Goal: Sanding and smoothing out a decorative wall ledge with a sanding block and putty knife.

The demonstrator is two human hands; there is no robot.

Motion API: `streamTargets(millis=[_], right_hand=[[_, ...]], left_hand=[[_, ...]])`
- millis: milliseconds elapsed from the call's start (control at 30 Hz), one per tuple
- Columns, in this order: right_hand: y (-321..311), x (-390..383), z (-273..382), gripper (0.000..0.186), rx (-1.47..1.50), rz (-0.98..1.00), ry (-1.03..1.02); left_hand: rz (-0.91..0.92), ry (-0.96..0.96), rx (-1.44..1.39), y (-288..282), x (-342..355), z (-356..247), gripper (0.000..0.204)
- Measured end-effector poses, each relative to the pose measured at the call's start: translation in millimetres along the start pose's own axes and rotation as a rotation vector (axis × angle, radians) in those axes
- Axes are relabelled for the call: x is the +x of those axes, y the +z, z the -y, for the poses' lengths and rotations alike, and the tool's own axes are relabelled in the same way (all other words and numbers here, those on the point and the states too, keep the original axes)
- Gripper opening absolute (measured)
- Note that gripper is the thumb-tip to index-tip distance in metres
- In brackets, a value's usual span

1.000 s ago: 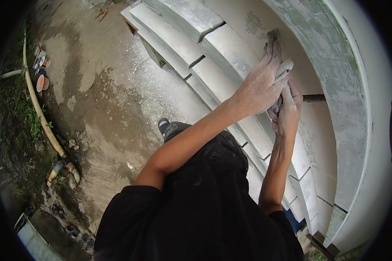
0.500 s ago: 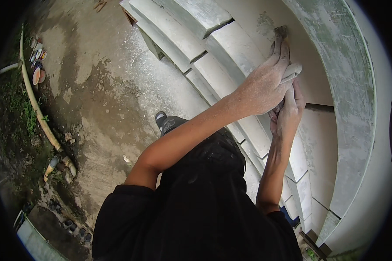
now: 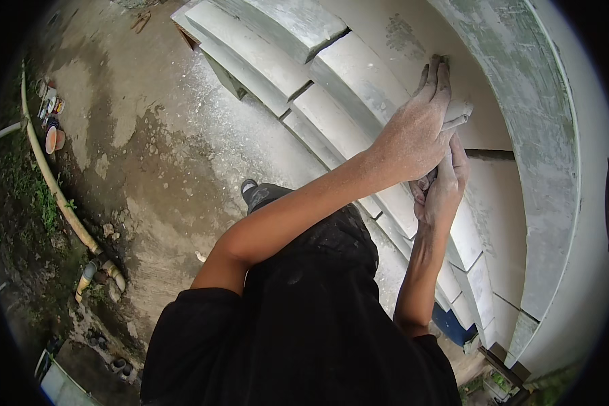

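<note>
Both of my hands are coated in pale dust and meet at a whitish wall panel (image 3: 490, 88). My left hand (image 3: 416, 135) presses its fingers together along a narrow, scraper-like tool (image 3: 440, 59). Only the tool's dark tip shows past the fingertips, against the panel. Just below it, my right hand (image 3: 446, 179) is closed round what looks like the dark handle; the palms hide most of the tool. A rough grey-green patch (image 3: 404, 37) marks the panel beyond my left fingertips.
Stepped white ledges (image 3: 345, 111) with dark joints run beneath my arms. A grey-green curved band (image 3: 548, 135) borders the panel on the right. White dust covers the concrete floor (image 3: 135, 135). Tubs (image 3: 54, 140) and a long pipe (image 3: 47, 169) lie at the left.
My view has shifted slightly. Both hands stay together on the tool, its dark tip now a little lower and less exposed beyond the left fingers.
</note>
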State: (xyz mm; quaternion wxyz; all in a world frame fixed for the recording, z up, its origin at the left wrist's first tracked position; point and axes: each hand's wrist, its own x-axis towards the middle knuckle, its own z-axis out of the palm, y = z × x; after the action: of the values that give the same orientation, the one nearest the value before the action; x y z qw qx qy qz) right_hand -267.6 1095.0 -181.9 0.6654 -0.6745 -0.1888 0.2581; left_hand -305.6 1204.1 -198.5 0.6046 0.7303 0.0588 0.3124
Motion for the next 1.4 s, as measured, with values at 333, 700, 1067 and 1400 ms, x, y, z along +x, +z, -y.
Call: streamTargets(millis=[333,700,1067,1400], right_hand=[[-13,-10,-13,0.036,-0.006,-0.018,0.017],[-7,17,-39,0.033,0.147,-0.242,-0.07],[-14,48,-20,0.037,-0.111,-0.015,0.096],[-33,23,-8,0.037,0.041,0.042,0.041]], left_hand=[[-0.067,-0.009,0.099,14,-19,9,0.049],[-0.215,0.218,0.221,35,-22,25,0.066],[-0.289,0.052,0.163,28,-13,23,0.046],[-0.059,0.0,-0.014,14,-14,6,0.041]])
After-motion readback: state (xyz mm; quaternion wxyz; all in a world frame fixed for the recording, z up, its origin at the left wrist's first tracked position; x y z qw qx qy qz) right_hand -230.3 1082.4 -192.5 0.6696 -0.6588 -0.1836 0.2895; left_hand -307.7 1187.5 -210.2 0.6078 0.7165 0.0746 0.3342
